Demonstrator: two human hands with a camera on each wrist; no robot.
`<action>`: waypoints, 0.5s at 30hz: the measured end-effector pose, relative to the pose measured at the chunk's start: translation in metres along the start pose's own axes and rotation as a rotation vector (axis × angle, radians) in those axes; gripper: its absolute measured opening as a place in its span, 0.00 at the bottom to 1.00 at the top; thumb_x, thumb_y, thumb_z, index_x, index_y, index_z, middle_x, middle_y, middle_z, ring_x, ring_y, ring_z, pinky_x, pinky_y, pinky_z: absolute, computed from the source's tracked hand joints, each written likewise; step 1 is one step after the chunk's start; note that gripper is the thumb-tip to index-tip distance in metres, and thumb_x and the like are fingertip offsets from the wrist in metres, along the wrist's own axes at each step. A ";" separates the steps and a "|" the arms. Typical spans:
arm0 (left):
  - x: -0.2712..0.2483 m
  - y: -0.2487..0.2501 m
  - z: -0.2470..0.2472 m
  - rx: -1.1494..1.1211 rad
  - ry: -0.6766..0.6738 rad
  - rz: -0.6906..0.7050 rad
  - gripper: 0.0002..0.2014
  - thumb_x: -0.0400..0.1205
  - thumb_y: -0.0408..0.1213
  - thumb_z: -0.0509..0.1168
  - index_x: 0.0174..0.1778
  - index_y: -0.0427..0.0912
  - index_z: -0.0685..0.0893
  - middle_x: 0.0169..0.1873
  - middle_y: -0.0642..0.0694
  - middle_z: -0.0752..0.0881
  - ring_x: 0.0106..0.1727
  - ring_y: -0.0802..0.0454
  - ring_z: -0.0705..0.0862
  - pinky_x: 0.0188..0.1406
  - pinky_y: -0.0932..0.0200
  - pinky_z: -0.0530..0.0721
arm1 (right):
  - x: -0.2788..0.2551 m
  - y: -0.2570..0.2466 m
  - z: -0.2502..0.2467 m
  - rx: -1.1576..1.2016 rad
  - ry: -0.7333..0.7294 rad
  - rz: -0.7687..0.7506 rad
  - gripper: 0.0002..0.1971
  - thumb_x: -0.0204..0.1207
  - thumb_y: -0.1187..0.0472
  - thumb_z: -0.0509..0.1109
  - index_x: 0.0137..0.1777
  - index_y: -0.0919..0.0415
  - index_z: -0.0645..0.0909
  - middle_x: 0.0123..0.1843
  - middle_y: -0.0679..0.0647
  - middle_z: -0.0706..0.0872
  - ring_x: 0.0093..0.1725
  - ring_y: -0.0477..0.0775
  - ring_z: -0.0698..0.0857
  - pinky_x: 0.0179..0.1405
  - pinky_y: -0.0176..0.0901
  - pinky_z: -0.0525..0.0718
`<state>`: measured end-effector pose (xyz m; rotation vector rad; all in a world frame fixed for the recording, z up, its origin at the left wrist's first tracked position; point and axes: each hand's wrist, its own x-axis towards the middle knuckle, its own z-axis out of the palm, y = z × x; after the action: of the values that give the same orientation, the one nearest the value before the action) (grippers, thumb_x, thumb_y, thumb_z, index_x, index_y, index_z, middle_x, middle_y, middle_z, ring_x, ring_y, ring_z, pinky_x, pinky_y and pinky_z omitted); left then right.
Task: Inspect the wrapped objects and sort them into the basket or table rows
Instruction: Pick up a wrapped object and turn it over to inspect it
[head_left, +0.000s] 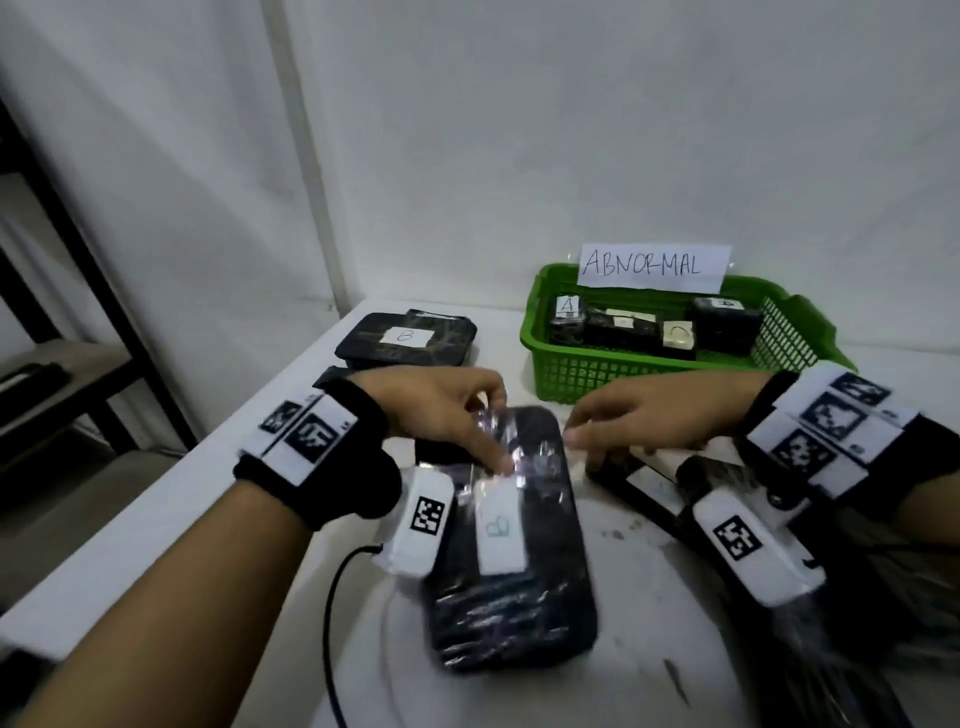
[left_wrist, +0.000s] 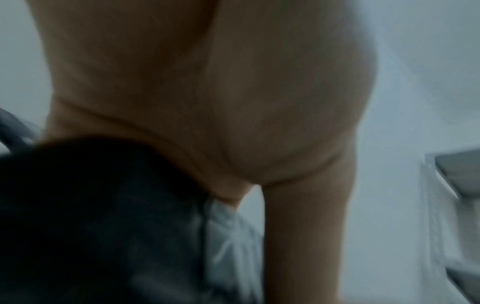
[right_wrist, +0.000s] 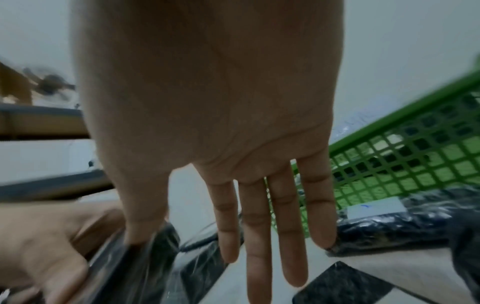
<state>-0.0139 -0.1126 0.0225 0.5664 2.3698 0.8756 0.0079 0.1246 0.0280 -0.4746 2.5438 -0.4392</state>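
Observation:
A black wrapped object (head_left: 519, 613) with a white label lies lengthwise over the table's middle. My left hand (head_left: 497, 437) grips its far end, fingers curled over the top and thumb on the near face. My right hand (head_left: 587, 431) is beside it on the right with straight fingers, and only its thumb touches the object's right edge (right_wrist: 145, 267). In the right wrist view my left hand (right_wrist: 46, 246) holds the same object at the lower left. The left wrist view is blurred: palm and a dark wrapped shape (left_wrist: 91, 226).
A green basket (head_left: 582, 374) marked ABNORMAL stands at the back right and holds several wrapped objects. A wrapped object labelled B (head_left: 405, 338) lies at the back left. More wrapped objects (head_left: 649, 483) lie under my right hand. A black cable (head_left: 332, 597) runs off the near edge.

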 end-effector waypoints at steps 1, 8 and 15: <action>-0.001 -0.003 -0.006 -0.133 0.103 0.055 0.19 0.72 0.35 0.81 0.50 0.43 0.78 0.41 0.41 0.87 0.40 0.51 0.86 0.38 0.57 0.85 | -0.005 0.005 -0.002 0.124 0.045 -0.008 0.32 0.71 0.28 0.59 0.65 0.47 0.83 0.51 0.41 0.93 0.47 0.40 0.90 0.51 0.37 0.86; 0.021 0.012 -0.013 -0.800 0.520 0.334 0.19 0.82 0.35 0.70 0.68 0.39 0.77 0.56 0.39 0.90 0.51 0.49 0.90 0.51 0.53 0.91 | -0.024 0.027 -0.015 0.956 0.559 -0.188 0.20 0.73 0.51 0.72 0.65 0.49 0.83 0.59 0.51 0.94 0.53 0.50 0.94 0.44 0.42 0.92; 0.065 0.061 -0.006 -0.818 0.503 0.560 0.26 0.72 0.37 0.77 0.66 0.41 0.80 0.58 0.41 0.90 0.59 0.44 0.89 0.60 0.46 0.88 | -0.025 0.044 -0.022 1.147 1.030 -0.310 0.17 0.80 0.61 0.72 0.68 0.57 0.83 0.59 0.53 0.93 0.59 0.54 0.92 0.54 0.47 0.89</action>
<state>-0.0553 -0.0370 0.0459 0.7133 1.9613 2.3036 0.0057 0.1785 0.0394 -0.1702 2.4075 -2.5576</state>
